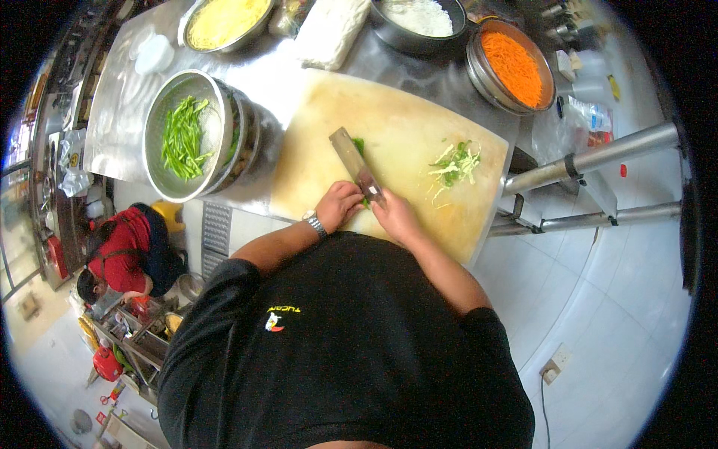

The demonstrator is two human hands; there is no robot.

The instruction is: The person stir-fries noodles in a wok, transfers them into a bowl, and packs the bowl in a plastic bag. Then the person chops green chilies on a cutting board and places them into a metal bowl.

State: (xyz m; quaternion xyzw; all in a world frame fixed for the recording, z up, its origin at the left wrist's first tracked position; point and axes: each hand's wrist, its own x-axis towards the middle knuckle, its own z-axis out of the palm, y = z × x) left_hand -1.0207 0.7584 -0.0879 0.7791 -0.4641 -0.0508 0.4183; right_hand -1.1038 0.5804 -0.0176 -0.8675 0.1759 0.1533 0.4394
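Note:
In my right hand (397, 215) is a cleaver (353, 157), its broad blade slanting up and to the left over a pale cutting board (404, 112). My left hand (338, 205), with a metal watch on the wrist, rests by the blade near the board's front edge, fingers bent over a bit of green pepper (365, 203). The fingers hide most of that piece. More green pepper (359, 147) shows at the far side of the blade. Towards the board's right lies a small heap of green and whitish pepper trimmings (457, 164).
Left of the board, a metal strainer (151, 151) holds green strips on stacked bowls. Behind are a bowl of yellow shreds (227, 22), a white bundle (331, 33), a dark bowl of white food (418, 17) and shredded carrot (511, 68). A person in red (123, 252) bends at left.

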